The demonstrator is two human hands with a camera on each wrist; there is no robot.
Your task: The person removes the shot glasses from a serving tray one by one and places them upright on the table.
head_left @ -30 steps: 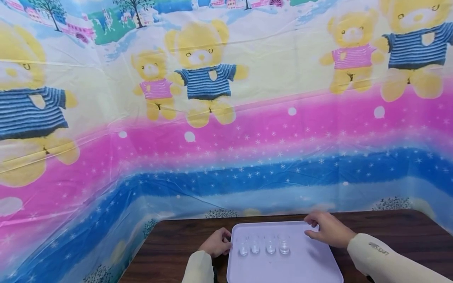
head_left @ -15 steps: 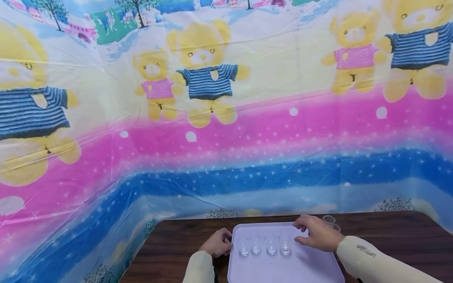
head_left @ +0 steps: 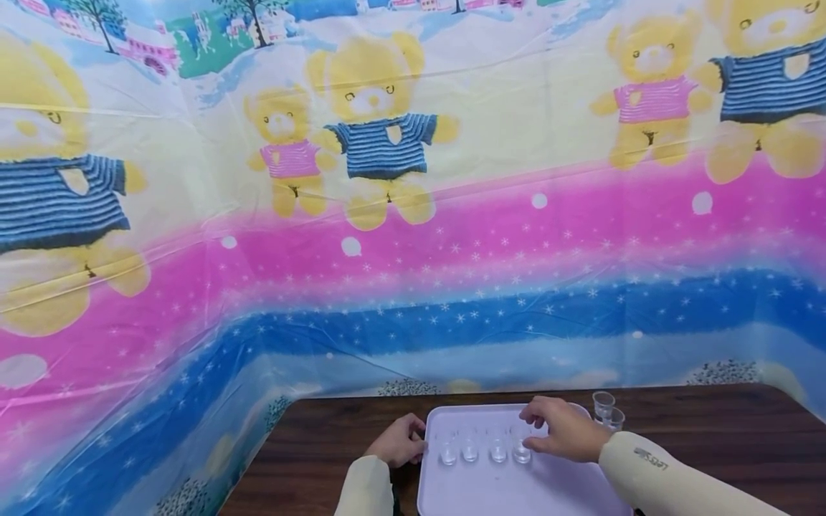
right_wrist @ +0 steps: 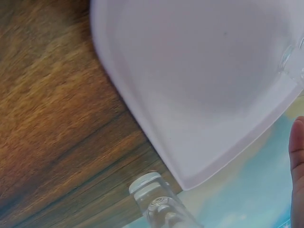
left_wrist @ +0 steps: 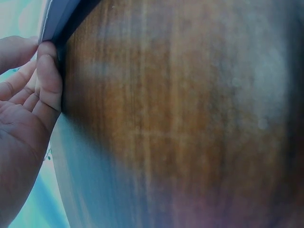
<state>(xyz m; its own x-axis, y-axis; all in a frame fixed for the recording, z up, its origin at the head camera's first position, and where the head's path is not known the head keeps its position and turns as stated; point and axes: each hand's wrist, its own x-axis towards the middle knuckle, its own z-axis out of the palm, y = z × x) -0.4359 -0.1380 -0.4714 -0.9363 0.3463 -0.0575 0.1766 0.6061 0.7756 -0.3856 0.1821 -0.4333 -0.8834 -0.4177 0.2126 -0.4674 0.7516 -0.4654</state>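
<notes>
A lilac tray (head_left: 510,494) lies on the wooden table, and several small clear shot glasses stand in a row on it. At its left edge my left hand (head_left: 396,441) pinches the rim; the left wrist view shows thumb and fingertips meeting on the tray edge (left_wrist: 51,23). My right hand (head_left: 568,432) hovers over the tray's right half with thumb and fingers spread apart. Its fingertips are right at the rightmost shot glass (head_left: 520,455), the thumb overlapping it in the head view. In the right wrist view, part of a shot glass (right_wrist: 294,64) shows at the right edge.
Beyond the tray's far right corner, two more clear glasses (head_left: 603,405) stand on the dark wooden table (head_left: 716,444). A printed bear curtain (head_left: 490,265) hangs right behind the table's back edge.
My right hand has moved left from the tray's right edge to the rightmost shot glass, uncovering the two glasses behind it. The left hand stays at the tray rim.
</notes>
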